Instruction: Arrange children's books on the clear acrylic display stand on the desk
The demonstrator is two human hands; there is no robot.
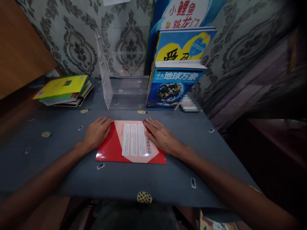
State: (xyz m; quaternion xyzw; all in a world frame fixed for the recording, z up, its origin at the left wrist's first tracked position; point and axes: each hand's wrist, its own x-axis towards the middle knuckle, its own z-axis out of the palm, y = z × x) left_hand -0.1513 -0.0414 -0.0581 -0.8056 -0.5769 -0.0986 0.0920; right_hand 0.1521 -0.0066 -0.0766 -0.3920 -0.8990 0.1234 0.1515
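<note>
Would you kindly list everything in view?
Red book: one, red-pink, between hands
Book stack: one, yellow on top, back left
Rack: one, transparent, behind book
Upright books: at least three, mostly blue, rack's right
Blurred item: one, whitish, right of books
Tablecloth: one, grey, centre
Wall: one, grey patterned, behind
Paper: one, white, top edge
Wooden panel: one, brown, upper left
Curtain: one, purplish, right
Package: one, multicoloured, bottom right
Left hand: one, bare, book's left
Right hand: one, bare, book's right
</note>
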